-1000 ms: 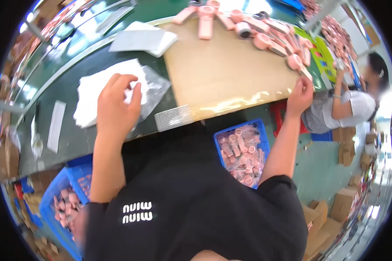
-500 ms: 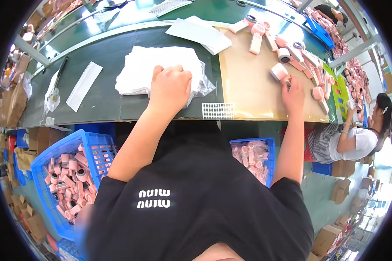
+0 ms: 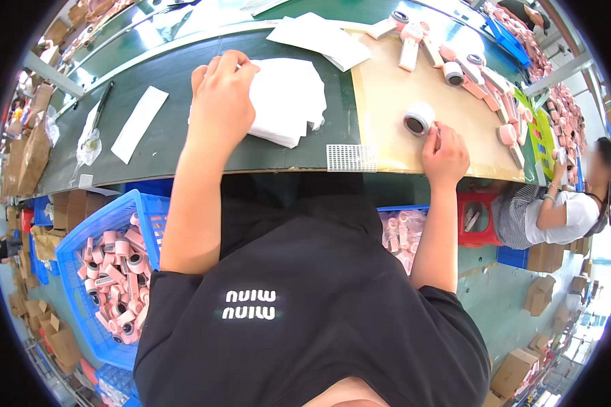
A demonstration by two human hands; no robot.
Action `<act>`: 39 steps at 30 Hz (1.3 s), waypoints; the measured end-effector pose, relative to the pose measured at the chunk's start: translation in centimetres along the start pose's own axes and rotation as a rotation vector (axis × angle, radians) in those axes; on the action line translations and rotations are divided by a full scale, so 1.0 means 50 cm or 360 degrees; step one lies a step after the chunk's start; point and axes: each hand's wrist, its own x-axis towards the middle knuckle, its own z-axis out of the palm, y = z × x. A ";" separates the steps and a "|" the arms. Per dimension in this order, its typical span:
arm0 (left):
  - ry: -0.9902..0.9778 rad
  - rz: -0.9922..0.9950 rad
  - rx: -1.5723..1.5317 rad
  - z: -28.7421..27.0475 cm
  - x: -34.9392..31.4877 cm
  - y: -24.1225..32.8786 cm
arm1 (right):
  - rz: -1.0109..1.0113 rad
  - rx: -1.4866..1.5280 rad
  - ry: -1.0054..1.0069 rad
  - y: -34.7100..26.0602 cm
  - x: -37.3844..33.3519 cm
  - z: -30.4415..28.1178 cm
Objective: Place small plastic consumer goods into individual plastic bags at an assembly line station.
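In my right hand is a small pink handheld fan, gripped by its handle above the tan sheet. The round head points up and left, showing a dark face. My left hand is closed at the left side of a stack of thin white sheets or bags. Its fingers curl over the far side, so the fingertips, and whatever they may pinch, are hidden. More pink handheld fans lie in a loose heap on the far right of the tan sheet.
White papers lie behind the stack; a white strip lies left. A perforated white card sits at the table's front edge. Blue baskets of pink fans stand below. At right are a green basket and a seated co-worker.
My left hand has moved left from the middle of the white stack to its left side. My right hand has drawn the fan nearer, away from the heap, turning its dark face into view.
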 end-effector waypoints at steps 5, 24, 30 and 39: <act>-0.0013 -0.0272 -0.0327 0.012 -0.040 0.097 | -0.0022 0.0045 0.0017 -0.006 -0.010 0.001; 0.0536 -0.0513 0.0133 0.003 -0.096 0.050 | -0.0113 -0.0002 0.0101 -0.003 -0.014 -0.004; 0.0271 -0.0247 -0.0461 0.059 -0.008 0.116 | -0.0101 0.0005 0.0099 -0.003 -0.010 0.000; -0.0817 -0.0648 -0.0077 0.119 0.067 0.150 | -0.0055 0.0019 0.0059 0.004 -0.013 -0.001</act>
